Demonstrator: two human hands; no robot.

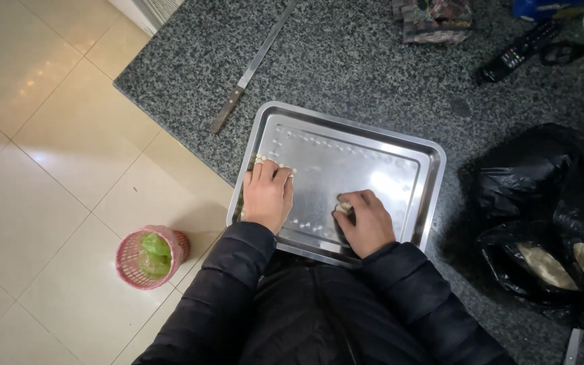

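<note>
The metal tray [373, 159] lies on the grey speckled desk [373, 74], near its front edge, just in front of the person. On the tray there are rows of small pale pieces [319, 142], too small to tell what they are. The left hand [268, 192] rests flat on the left part of the tray, palm down, fingers together and nearly straight, with the fingertips touching a few of the pale pieces; it grips nothing. The right hand [366, 220] is on the lower middle of the tray, its fingers curled in, and it pinches one small pale piece [343, 208] between thumb and fingers. A long knife [251, 71] with a wooden handle lies on the desk beyond the tray, well apart from both hands. A black plastic bag [549, 216] sits to the right of the tray. On the tiled floor [49, 169] on the left stands a pink basket [149, 257].
</note>
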